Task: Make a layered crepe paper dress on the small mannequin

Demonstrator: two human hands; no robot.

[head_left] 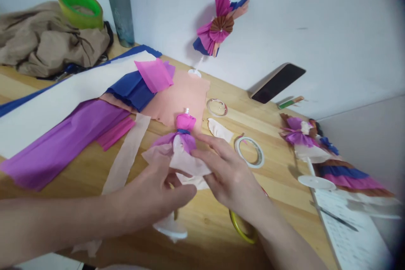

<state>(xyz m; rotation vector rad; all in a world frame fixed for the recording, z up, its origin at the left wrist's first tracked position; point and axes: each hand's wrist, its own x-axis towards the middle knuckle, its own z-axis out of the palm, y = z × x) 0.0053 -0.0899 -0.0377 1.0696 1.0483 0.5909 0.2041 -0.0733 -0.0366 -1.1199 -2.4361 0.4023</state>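
Observation:
A small paper doll [183,135] with a pink top, blue waistband and pale pink crepe skirt stands on a white round base [171,228] at the middle of the wooden table [278,177]. My left hand [155,194] grips the doll's stand and skirt from below left, fingers closed around it. My right hand [228,173] pinches the pale skirt paper at the doll's right side.
Crepe paper sheets [79,126] in purple, white, blue and pink lie at left. Tape rolls [249,152] sit right of the doll, a yellow ring [242,228] under my right wrist. Finished dolls [221,17] stand by the wall and lie at right. A phone [278,82], bottle and green tape are behind.

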